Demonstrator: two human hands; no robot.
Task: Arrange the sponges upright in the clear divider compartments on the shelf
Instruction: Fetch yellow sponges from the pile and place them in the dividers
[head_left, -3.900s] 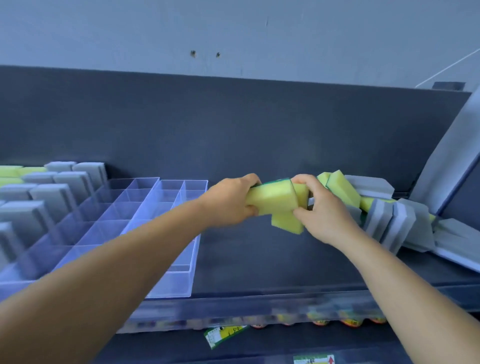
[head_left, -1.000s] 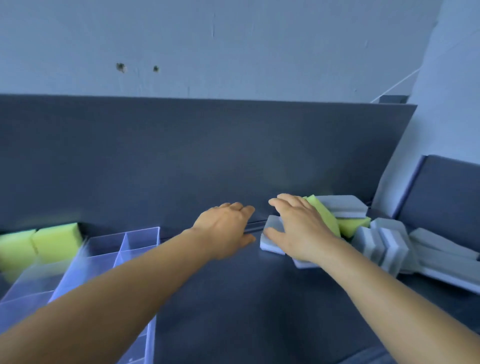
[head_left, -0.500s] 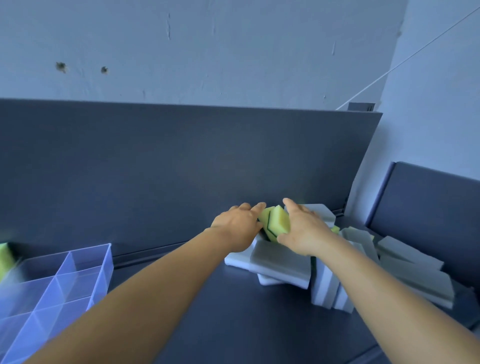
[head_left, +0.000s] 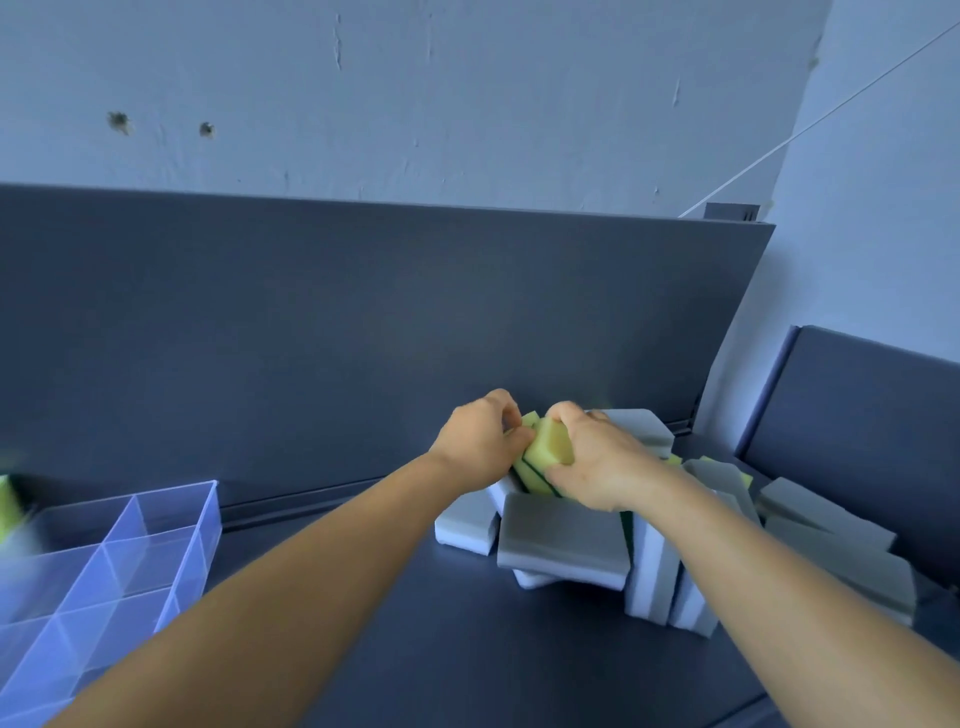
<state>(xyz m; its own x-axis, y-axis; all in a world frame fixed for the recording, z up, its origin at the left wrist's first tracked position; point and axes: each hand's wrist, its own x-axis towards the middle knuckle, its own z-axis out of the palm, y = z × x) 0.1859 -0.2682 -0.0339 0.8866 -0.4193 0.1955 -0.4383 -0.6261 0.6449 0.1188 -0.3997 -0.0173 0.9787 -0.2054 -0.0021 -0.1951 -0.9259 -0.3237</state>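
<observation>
Yellow sponges with green scrub layers (head_left: 548, 451) stick up from a loose pile of grey sponges (head_left: 563, 540) at the back right of the dark shelf (head_left: 441, 649). My left hand (head_left: 480, 441) and my right hand (head_left: 597, 460) both close around these yellow sponges, one from each side. The clear divider tray (head_left: 124, 545) lies at the far left, its visible compartments holding nothing. A blurred yellow sponge (head_left: 6, 506) shows at the left edge behind the tray.
More grey sponges (head_left: 826, 525) lie flat and tilted to the right of the pile, some standing on edge (head_left: 660, 582). The shelf's dark back panel (head_left: 363, 322) rises right behind the pile. A second dark panel (head_left: 872, 415) stands at the right.
The view has swung right, so the tray slid to the left edge. Both hands reached into the pile and closed around the yellow sponges, raising them slightly.
</observation>
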